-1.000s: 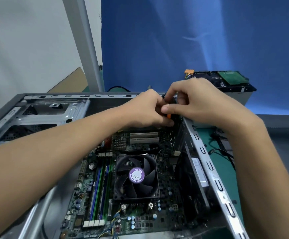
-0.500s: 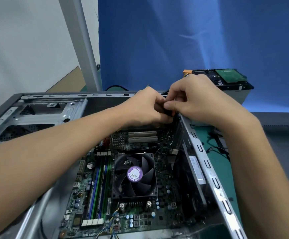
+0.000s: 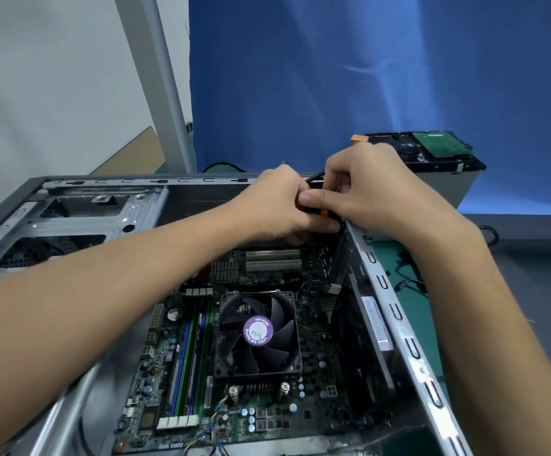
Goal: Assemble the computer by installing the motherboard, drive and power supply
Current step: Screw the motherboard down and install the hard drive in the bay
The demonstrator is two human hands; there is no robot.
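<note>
The open grey computer case (image 3: 396, 311) lies on its side with the motherboard (image 3: 310, 350) inside it, under a black CPU fan (image 3: 257, 334). My left hand (image 3: 274, 205) and my right hand (image 3: 373, 189) meet at the far right corner of the case. Both grip a small black-and-orange screwdriver (image 3: 323, 212), which is mostly hidden by the fingers; its tip is out of sight. A hard drive (image 3: 432, 149) with a green board lies on a white box behind the case.
An empty metal drive cage (image 3: 103, 212) fills the far left of the case. Black cables (image 3: 412, 284) lie on the green mat right of the case. A grey post (image 3: 159, 93) and a blue curtain (image 3: 366, 77) stand behind.
Both hands stay at the far right corner of the case. My right thumb has shifted a little over the left fingers on the screwdriver.
</note>
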